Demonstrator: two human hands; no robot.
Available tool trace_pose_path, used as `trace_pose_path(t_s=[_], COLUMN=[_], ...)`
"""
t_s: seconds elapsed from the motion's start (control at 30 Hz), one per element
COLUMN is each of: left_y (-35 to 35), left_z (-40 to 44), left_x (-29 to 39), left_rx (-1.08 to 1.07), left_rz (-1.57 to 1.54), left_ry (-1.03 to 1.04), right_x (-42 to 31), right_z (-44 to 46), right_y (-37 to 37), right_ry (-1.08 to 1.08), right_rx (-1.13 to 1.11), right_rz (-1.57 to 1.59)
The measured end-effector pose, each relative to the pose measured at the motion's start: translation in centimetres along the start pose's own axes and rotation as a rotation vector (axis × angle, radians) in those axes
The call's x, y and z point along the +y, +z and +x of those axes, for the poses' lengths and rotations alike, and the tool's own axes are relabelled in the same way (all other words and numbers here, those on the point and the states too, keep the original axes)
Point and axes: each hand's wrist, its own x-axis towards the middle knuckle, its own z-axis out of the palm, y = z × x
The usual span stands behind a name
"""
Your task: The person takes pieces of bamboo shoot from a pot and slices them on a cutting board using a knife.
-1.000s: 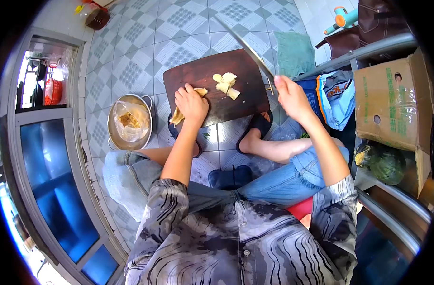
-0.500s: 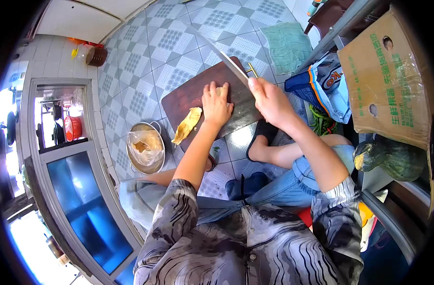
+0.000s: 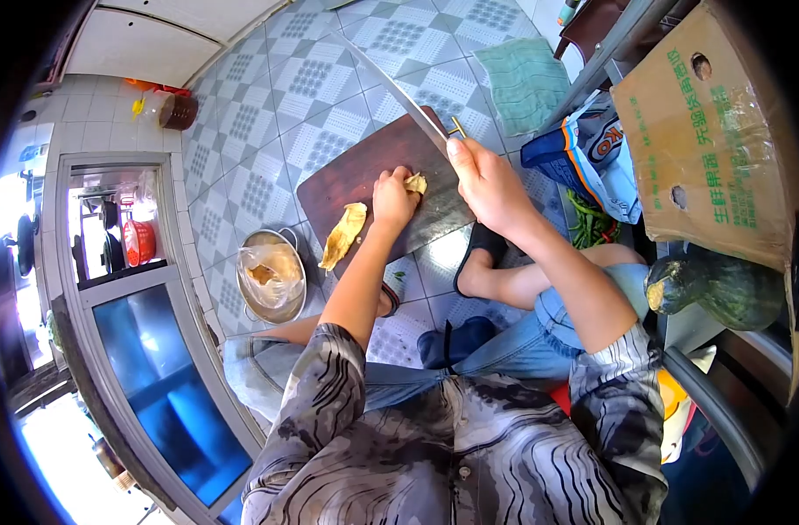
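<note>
A knife is held up in my right hand, its long blade pointing away over the far side of the dark wooden cutting board. On the board, my left hand is closed with curled fingers on a small, wrinkled, yellowish food piece; part of that piece sticks out beside the thumb. A longer strip of the same yellowish food lies at the board's near left edge, apart from both hands. The blade is not touching the food.
Left of the board, a metal pot holds a clear plastic bag with more yellowish pieces. To the right are a blue-and-white bag, green peppers, a cardboard box and a dark green squash. A green cloth lies on the tiles.
My left hand has gone from lying flat with fingers stretched to curling around the small yellowish piece. The knife in my right hand has shifted slightly left and stays raised.
</note>
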Motion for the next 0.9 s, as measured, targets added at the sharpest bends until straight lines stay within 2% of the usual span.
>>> trace_pose_path(t_s=[0.03, 0.33, 0.6, 0.67, 0.73, 0.8, 0.9], left_y=[0.1, -0.6, -3.2, -2.5, -0.6, 0.0, 0.9], left_z=[-0.1, -0.6, -0.8, -0.8, -0.6, -1.4, -1.9], left_x=[0.0, -0.6, 0.9, 0.4, -1.1, -0.4, 0.8], left_rx=[0.067, 0.166, 0.116, 0.103, 0.109, 0.101, 0.139], left_rz=[-0.020, -0.156, -0.381, -0.407, -0.257, -0.154, -0.173], left_ry=[-0.003, -0.064, -0.285, -0.311, -0.104, -0.014, 0.039], right_x=[0.0, 0.6, 0.6, 1.5, 1.6, 1.7, 1.7], right_z=[0.0, 0.3, 0.2, 0.3, 0.3, 0.4, 0.3], right_y=[0.0, 0.6, 0.7, 1.1, 1.2, 1.3, 1.2], right_ry=[0.002, -0.009, -0.010, -0.080, -0.087, -0.096, -0.098], right_rx=[0.004, 0.020, 0.043, 0.075, 0.080, 0.085, 0.081], right_rz=[0.004, 0.022, 0.030, -0.014, -0.020, -0.027, -0.053])
